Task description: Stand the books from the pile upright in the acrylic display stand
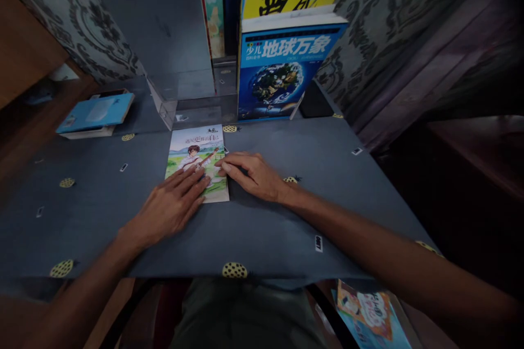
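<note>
A thin paperback book [213, 188] with a cartoon figure playing a guitar on its cover lies closed on the dark cloth. My left hand [174, 199] rests flat across the cover's lower left, its fingers stretched out and covering part of the picture. From the right side, my right hand [254, 174] reaches the book's right edge, with thumb and forefinger drawn together there. Its other fingers are curled beneath and partly hidden.
Behind stands a clear bookend [166, 109] beside a large grey-backed book [159, 27]. An upright blue earth book [270, 79] faces me. Blue books [98, 112] lie at left, a dark flat object [315, 101] at right. Another book [370, 311] is below the table edge.
</note>
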The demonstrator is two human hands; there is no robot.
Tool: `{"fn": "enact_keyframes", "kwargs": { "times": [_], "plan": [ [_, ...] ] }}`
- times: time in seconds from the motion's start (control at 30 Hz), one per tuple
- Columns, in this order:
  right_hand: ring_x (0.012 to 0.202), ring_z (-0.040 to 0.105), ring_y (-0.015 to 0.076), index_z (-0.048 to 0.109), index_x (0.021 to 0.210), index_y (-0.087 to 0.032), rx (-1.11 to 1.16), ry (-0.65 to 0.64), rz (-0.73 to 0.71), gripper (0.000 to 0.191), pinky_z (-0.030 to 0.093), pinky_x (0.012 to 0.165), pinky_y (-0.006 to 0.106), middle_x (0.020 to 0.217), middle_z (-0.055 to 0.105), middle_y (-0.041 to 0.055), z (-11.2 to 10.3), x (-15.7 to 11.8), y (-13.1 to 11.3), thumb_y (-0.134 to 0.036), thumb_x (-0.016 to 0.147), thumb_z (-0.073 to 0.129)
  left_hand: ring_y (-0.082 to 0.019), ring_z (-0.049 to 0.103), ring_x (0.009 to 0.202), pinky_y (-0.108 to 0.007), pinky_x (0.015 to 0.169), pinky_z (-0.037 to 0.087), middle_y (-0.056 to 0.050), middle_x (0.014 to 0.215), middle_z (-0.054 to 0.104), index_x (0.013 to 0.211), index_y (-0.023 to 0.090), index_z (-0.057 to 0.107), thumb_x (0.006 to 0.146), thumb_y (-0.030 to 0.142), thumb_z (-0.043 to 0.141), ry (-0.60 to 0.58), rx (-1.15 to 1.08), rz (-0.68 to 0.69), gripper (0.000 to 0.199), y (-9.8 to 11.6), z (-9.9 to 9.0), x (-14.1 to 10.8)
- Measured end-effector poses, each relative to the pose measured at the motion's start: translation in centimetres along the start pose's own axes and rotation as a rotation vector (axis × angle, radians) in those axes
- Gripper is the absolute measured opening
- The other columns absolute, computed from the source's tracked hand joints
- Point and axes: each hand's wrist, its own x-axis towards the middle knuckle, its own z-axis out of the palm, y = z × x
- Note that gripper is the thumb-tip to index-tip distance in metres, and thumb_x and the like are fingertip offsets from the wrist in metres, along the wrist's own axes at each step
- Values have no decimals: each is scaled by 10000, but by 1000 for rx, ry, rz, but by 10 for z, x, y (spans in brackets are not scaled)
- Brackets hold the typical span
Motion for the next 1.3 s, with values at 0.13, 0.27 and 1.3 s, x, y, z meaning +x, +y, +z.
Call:
{"fn": "enact_keyframes", "kwargs": {
  "times": [0.13, 0.27, 1.3],
  "plan": [
    [786, 620, 147, 646, 845, -176, 8, -4, 2, 355, 464, 786, 285, 839, 703, 46, 0, 0, -2, -330, 1039, 391, -282, 501, 1374, -490, 1102, 484, -121, 1425, 592, 1392, 169, 550, 1025, 302, 395, -3, 12, 4, 420, 0, -1, 0],
    [767, 616, 144, 636, 799, -183, 15, -4, -19, 361, 461, 803, 295, 791, 696, 34, 1, -1, -3, -320, 1033, 398, -285, 509, 1366, -488, 1094, 490, -128, 1416, 598, 1389, 164, 551, 1015, 307, 422, 27, 8, 24, 421, 0, 0, 0],
    [815, 612, 189, 663, 847, -159, -171, 23, -96, 232, 512, 766, 322, 814, 698, 73, 13, -6, -15, -182, 990, 481, -317, 511, 1354, -519, 1038, 496, -166, 1493, 504, 1360, 194, 540, 1012, 428, 402, 67, -10, -431, 441, -14, 16, -4]
  ]
}}
